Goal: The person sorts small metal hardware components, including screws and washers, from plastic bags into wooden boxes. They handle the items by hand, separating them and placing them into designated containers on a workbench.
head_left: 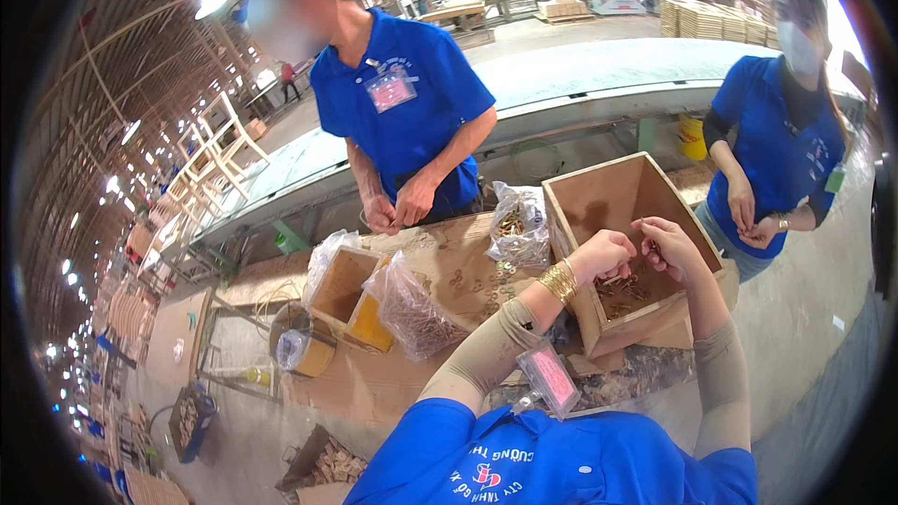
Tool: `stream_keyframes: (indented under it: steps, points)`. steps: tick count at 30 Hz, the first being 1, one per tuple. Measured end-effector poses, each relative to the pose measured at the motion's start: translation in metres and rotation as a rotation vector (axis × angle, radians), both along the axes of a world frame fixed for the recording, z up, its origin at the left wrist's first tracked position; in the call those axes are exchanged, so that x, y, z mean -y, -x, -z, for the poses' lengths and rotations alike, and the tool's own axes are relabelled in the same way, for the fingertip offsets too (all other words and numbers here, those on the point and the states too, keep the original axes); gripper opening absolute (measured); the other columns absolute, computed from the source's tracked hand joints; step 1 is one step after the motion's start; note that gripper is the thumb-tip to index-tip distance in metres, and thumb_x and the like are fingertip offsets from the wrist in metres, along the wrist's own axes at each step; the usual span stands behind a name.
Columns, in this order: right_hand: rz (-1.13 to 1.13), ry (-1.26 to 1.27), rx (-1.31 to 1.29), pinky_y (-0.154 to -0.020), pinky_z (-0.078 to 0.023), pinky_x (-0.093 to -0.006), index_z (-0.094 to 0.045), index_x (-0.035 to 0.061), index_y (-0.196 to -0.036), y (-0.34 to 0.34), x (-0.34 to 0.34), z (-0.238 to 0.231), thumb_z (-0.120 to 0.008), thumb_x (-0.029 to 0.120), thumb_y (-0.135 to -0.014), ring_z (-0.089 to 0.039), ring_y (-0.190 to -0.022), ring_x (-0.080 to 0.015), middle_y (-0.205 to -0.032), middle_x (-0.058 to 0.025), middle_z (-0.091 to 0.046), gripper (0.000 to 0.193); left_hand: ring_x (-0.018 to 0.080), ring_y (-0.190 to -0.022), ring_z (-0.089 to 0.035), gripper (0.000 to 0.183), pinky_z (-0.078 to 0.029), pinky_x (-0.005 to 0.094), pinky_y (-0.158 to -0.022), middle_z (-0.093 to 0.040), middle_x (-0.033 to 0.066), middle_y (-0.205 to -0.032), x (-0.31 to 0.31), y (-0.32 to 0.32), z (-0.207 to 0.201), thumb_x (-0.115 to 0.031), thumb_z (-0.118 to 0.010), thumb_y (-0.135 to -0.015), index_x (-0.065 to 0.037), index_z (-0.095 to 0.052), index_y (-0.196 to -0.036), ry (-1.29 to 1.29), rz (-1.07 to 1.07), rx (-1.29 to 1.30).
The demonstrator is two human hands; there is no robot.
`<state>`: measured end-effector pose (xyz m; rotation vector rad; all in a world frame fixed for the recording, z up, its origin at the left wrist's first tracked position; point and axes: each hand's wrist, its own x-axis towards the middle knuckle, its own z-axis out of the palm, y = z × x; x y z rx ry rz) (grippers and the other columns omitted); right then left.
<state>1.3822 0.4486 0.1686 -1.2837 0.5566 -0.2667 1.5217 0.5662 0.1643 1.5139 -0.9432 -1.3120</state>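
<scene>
My left hand (606, 256) and my right hand (668, 249) are close together above a large open wooden box (603, 194). Both have their fingers curled in a pinch. Small brownish metal bits show between the right fingers, too small to name; whatever the left fingers hold is hidden. Loose bolts or screws (621, 297) lie on the bottom of the box, below my hands. Left of the box, a clear plastic bag of brass-coloured hardware (520, 229) stands on the wooden worktable (449, 241). Small metal rings or nuts (493, 294) are scattered near my left forearm.
Farther left are a clear bag of screws (416, 313), a smaller wooden box (344, 286) and a round bucket (309, 355). A co-worker in blue (402, 84) stands across the table, another (772, 150) beyond the box's right side. Behind them runs a long pale conveyor-like bench (580, 75).
</scene>
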Motion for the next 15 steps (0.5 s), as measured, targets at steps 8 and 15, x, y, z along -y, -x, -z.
stream_keyframes:
  steps: [8,15]
  points:
    - [0.01,0.104,0.062,-0.036,-0.031,-0.0159,-0.057,0.0043,-0.092,-0.005,0.002,0.003,-0.054,0.013,-0.088,-0.044,-0.045,-0.0029,-0.064,-0.0025,-0.057,0.011,0.0059,-0.043,-0.039,0.018,-0.032,0.0175,-0.037,-0.054,0.0052,-0.065,-0.049,-0.033,0.015,-0.014,-0.043,-0.094,0.0,-0.05,-0.104,0.333,-0.39,-0.604]
    - [-0.023,0.154,0.011,-0.036,-0.027,-0.0156,-0.059,0.0049,-0.09,-0.018,-0.018,0.001,-0.061,0.013,-0.083,-0.041,-0.044,-0.0014,-0.064,0.0005,-0.055,0.01,0.0038,-0.041,-0.036,0.024,-0.027,0.0186,-0.034,-0.048,-0.0014,-0.059,-0.13,-0.052,0.092,-0.017,-0.045,-0.092,0.0,-0.051,-0.108,-0.02,-0.485,-0.367]
